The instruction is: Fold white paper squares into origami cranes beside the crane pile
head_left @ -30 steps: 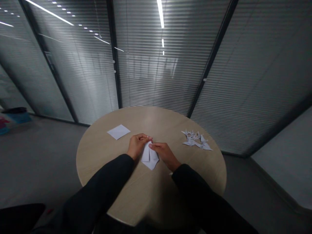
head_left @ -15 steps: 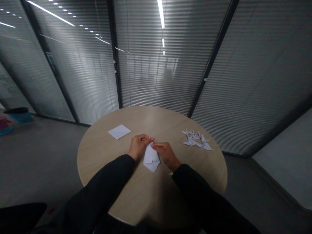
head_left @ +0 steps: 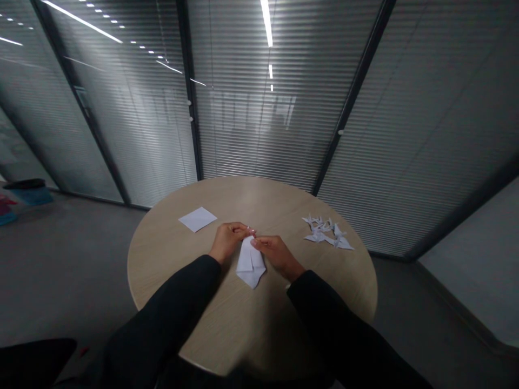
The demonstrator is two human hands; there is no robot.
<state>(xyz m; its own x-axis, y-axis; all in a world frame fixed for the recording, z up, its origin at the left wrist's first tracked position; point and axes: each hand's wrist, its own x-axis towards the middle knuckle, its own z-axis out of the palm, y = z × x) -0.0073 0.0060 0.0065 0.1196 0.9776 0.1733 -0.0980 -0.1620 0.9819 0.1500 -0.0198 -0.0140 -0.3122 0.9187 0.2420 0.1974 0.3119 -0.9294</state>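
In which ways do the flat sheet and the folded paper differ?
The flat sheet lies untouched; the left hand and right hand hold the folded paper at its far end. The flat sheet shows four corners; the folded paper is layered, with a pointed near end. Both are white.

A wrist-length, plain, near-black cloth left sleeve [head_left: 174,305] ends at the bare left hand [head_left: 227,240]; a matching near-black cloth right sleeve [head_left: 334,316] ends at the bare right hand [head_left: 280,254].

Dark-framed blinds [head_left: 243,148] stand beyond a round table [head_left: 251,197] on grey floor [head_left: 81,259].
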